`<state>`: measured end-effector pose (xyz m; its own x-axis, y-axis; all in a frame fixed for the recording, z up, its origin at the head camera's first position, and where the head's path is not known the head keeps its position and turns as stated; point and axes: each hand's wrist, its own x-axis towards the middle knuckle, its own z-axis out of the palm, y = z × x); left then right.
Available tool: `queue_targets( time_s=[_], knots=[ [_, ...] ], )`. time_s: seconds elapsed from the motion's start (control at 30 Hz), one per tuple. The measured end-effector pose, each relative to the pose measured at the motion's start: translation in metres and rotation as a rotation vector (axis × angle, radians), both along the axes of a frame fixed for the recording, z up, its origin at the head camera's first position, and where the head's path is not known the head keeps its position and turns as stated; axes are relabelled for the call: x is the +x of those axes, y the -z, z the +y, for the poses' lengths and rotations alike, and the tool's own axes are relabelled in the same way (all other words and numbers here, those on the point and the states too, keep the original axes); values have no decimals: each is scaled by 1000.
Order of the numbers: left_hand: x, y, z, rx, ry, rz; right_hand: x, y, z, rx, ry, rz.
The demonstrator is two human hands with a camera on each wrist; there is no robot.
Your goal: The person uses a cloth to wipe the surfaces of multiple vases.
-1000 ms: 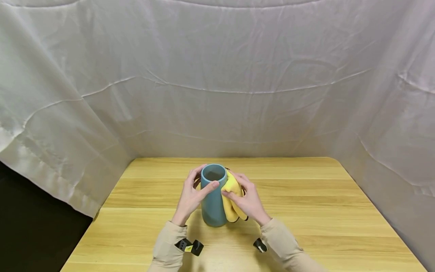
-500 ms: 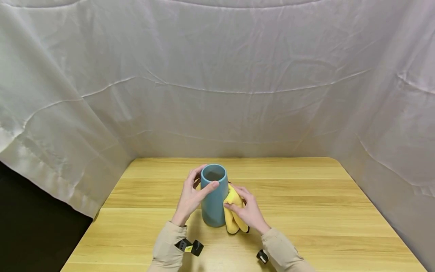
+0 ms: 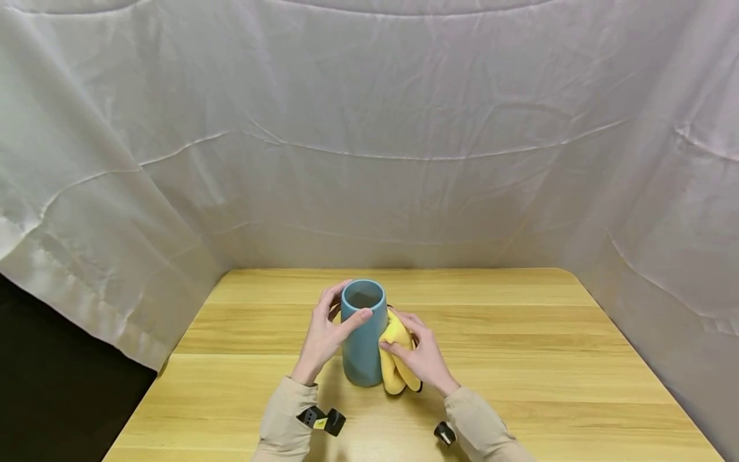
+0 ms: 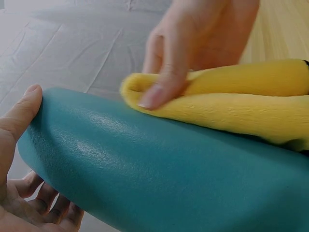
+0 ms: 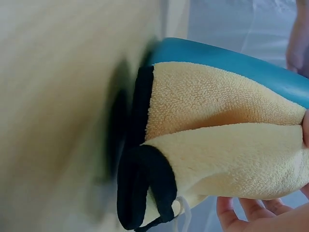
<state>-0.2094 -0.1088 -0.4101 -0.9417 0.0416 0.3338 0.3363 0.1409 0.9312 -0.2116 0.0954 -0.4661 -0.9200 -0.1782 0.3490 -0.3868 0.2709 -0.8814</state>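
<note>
A tall blue-green vase (image 3: pixel 362 353) with a round open mouth stands upright on the table. My left hand (image 3: pixel 324 330) grips it near the top, thumb across the front and fingers around the far left side. In my right hand (image 3: pixel 424 353) is a folded yellow cloth (image 3: pixel 395 359), pinched between thumb and fingers and held against the vase's right side. The left wrist view shows the cloth (image 4: pixel 231 108) lying along the vase wall (image 4: pixel 145 159). Black edging and a small pale loop show on the cloth (image 5: pixel 227 154) in the right wrist view.
The light wooden table (image 3: pixel 548 359) extends to both sides and behind the vase. A pale grey curtain (image 3: pixel 404 128) hangs around its back and sides. Each sleeved wrist carries a small black camera (image 3: pixel 335 421).
My right hand has slid the cloth down along the vase's right side, then slightly back up. The left hand and the vase stay in place.
</note>
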Motion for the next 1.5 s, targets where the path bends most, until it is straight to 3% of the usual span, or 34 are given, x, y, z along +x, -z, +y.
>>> queue_targets(
  time_s=[0.27, 0.47, 0.77, 1.23, 1.5],
  knots=[
    [0, 1, -1, 0, 1, 3, -5, -37, -6, -25, -29, 135],
    [0, 1, -1, 2, 1, 8, -5, -50, -7, -16, -37, 140],
    [1, -1, 0, -2, 1, 0, -4, -42, -5, -16, -25, 132],
    [0, 0, -1, -3, 5, -7, -3, 2, 4, 52, -41, -27],
    [0, 0, -1, -5, 4, -6, -2, 6, 4, 41, -47, -24]
  ],
)
